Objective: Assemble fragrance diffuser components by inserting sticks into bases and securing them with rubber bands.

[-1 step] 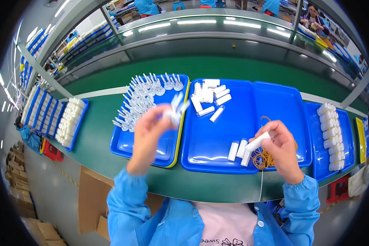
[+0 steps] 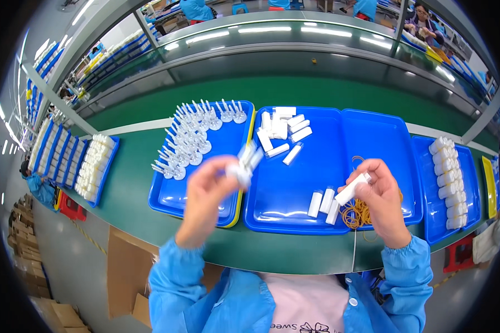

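My left hand pinches a motion-blurred clear plastic piece with a round base and upright prongs, over the right edge of the left blue tray. Rows of similar pronged plastic pieces stand in that tray. Between the fingers of my right hand is a short white cylinder, held at a slant above the middle blue tray. Just below it lie several like cylinders and a heap of tan rubber bands.
More white cylinders lie loose at the middle tray's far left corner. Bundled white rolls fill a right-hand tray and a left-hand tray. A metal rail crosses behind the green bench. Other people sit beyond it.
My left hand has shifted slightly right and down with the pronged plastic piece. My right hand stays almost in place, still holding the white cylinder.
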A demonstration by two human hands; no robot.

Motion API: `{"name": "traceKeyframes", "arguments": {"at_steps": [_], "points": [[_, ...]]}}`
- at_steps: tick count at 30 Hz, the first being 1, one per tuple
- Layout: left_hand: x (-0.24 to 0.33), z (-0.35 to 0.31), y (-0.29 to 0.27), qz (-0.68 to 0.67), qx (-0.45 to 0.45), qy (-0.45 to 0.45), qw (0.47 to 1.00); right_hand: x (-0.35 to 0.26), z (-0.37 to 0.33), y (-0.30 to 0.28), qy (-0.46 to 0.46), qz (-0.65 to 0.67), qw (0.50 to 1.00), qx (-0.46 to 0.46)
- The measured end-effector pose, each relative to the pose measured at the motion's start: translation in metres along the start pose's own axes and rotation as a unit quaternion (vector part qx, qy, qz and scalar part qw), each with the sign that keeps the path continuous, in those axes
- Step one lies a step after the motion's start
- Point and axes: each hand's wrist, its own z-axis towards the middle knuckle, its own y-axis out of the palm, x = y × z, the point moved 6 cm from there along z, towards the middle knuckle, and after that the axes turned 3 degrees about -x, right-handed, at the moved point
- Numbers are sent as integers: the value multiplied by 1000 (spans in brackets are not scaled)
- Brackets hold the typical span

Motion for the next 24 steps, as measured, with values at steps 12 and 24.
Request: {"name": "traceKeyframes", "arguments": {"at_steps": [12, 24], "points": [[-44, -67, 83, -106, -124, -60, 985, 39, 0, 22, 102, 184, 977, 29], [-50, -67, 80, -73, -90, -56, 992, 34, -2, 16, 89, 155, 984, 1]]}}
